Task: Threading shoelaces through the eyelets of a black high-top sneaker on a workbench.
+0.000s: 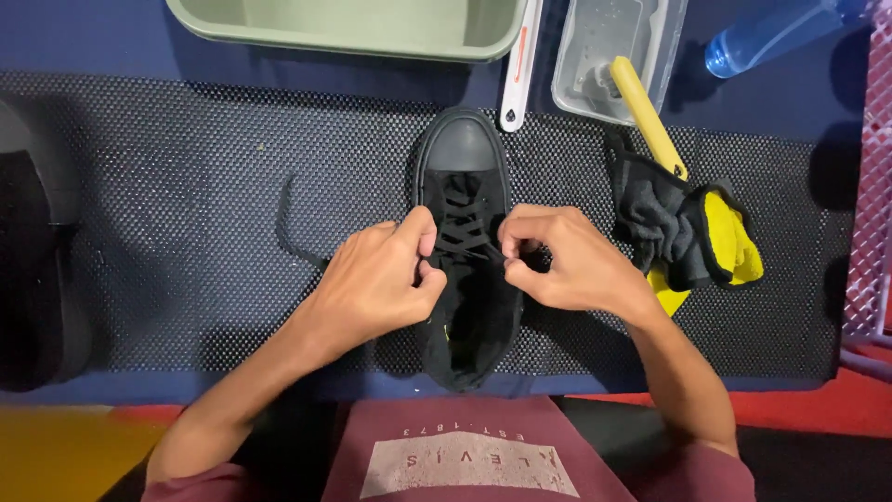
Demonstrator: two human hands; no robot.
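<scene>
A black high-top sneaker (462, 158) with a rubber toe cap lies on a dotted black mat (204, 167), toe pointing away from me. My left hand (376, 279) pinches the black lace (462, 237) at the shoe's left eyelets. My right hand (562, 260) pinches the lace at the right eyelets. A loose end of the lace (290, 232) trails off to the left over the mat.
A second black shoe (37, 270) lies at the left edge. A pale green basin (353, 28) stands at the back, beside a white tool (518, 74), a clear tub (604, 56) with a yellow-handled brush (646, 116), a blue bottle (771, 33), and a black-and-yellow cloth (683, 228).
</scene>
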